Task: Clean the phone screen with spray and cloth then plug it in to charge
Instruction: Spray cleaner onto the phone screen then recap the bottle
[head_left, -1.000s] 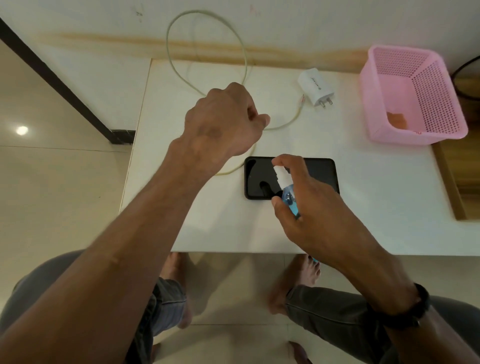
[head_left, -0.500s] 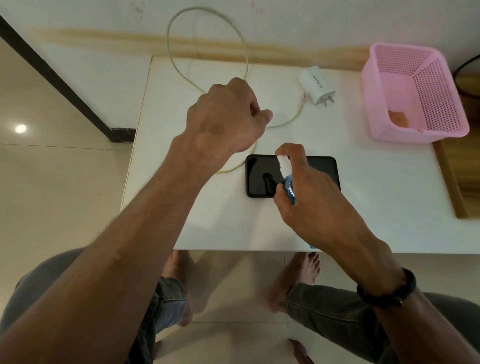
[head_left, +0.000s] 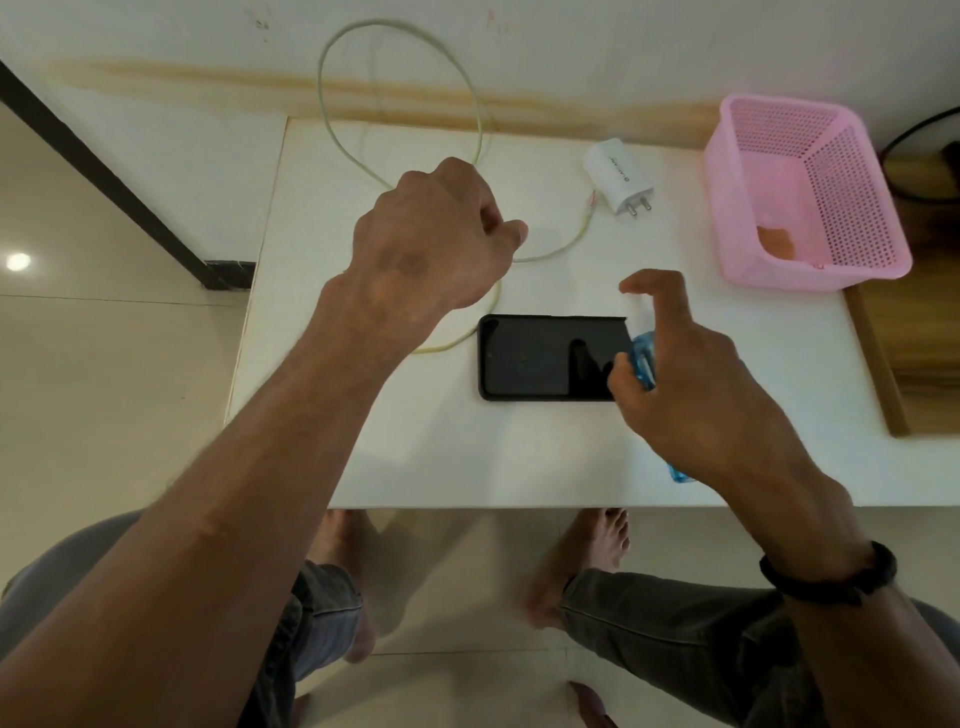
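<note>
Spray step ongoing: right hand (head_left: 691, 379) gripping spray bottle (head_left: 643, 364) over phone (head_left: 540, 358); left hand (head_left: 436, 234) clenched, contents unclear. Wiping, plugging cable (head_left: 478, 130) pending.

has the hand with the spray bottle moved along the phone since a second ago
Yes. The right hand with the spray bottle has shifted toward the phone's right end, nearer the pink basket.

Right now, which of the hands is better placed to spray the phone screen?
Right. The right hand already grips the blue spray bottle over the phone, forefinger above the nozzle. The left hand is a fist above the cable.
</note>
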